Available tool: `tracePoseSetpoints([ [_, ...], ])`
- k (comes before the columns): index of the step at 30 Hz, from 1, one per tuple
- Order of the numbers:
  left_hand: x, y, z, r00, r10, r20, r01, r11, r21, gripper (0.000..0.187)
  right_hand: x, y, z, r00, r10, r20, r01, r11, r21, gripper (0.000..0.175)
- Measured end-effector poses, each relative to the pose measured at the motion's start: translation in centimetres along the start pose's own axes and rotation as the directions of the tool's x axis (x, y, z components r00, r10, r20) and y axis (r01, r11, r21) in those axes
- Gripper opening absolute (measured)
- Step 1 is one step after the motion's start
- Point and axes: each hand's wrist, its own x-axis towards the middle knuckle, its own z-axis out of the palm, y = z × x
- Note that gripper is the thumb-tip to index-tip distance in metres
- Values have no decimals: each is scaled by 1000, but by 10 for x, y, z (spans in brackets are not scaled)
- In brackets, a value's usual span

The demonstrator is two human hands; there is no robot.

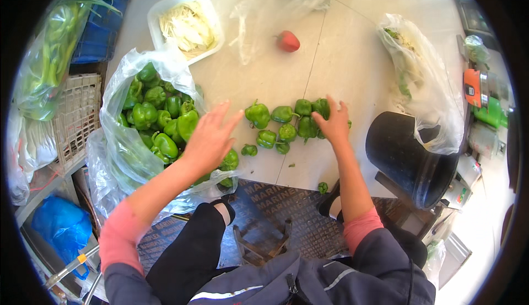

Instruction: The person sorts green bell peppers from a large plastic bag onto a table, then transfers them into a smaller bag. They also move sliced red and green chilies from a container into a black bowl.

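A large clear plastic bag (124, 156) full of green bell peppers (144, 115) lies open at the left. Over its right edge is my left hand (210, 135), fingers spread, with nothing visible in it. My right hand (334, 124) reaches down onto the right end of a group of loose green bell peppers (282, 114) on the pale tiled floor; its fingertips touch a pepper (321, 107), and whether they grip it is unclear. One small green pepper (322, 187) lies apart, near my right foot. Farther off is a single red pepper (288, 41).
A white tub (153, 20) of shredded pale vegetable stands behind the bag. At the right are a black bucket (388, 152) and a plastic bag of leafy vegetables (413, 65). A plastic crate (78, 115) and blue crates (97, 36) line the left. A small stool (260, 249) stands between my legs.
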Motion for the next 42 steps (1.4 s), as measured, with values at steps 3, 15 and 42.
tracePoseSetpoints([
  [3,36,-15,69,996,-1,93,2,1000,-8,72,-15,-52,22,987,61,147,-44,993,-114,74],
  [15,134,32,164,990,-113,89,80,948,308,65,20,-31,19,975,-141,172,168,974,-150,60],
  [42,-87,-178,-119,512,-818,-261,576,553,-602,62,-100,-347,18,763,-640,91,160,323,933,74],
])
